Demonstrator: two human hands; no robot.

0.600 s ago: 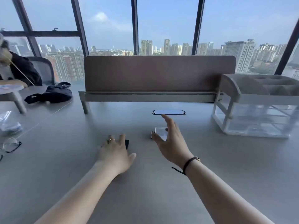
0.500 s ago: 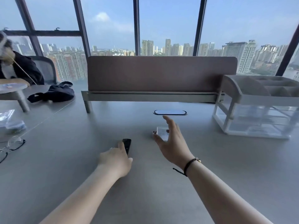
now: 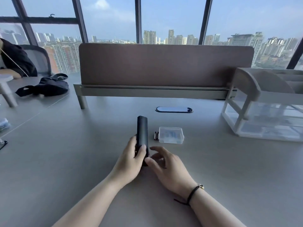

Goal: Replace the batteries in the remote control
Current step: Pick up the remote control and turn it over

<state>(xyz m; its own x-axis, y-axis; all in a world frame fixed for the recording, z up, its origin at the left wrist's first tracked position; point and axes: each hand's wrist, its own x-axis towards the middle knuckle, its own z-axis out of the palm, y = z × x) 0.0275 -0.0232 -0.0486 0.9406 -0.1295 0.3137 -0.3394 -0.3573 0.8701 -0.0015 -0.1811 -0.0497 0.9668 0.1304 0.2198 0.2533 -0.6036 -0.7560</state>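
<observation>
Head view: left hand (image 3: pixel 129 161) hides the remote's (image 3: pixel 142 133) lower end.

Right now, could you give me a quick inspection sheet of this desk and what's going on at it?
Surface: grey desk, with an oval cable port.
Job's things: black remote held plain side up; two batteries lying beside a clear plastic case.
Clutter: black bag far left; clear organizer at right.
Hands: left hand grips the remote; right hand open, fingertips at its lower end.
Cables: nothing seen on the work area.
Surroundings: brown divider panel, windows onto city towers, another person's sleeve far left.
</observation>
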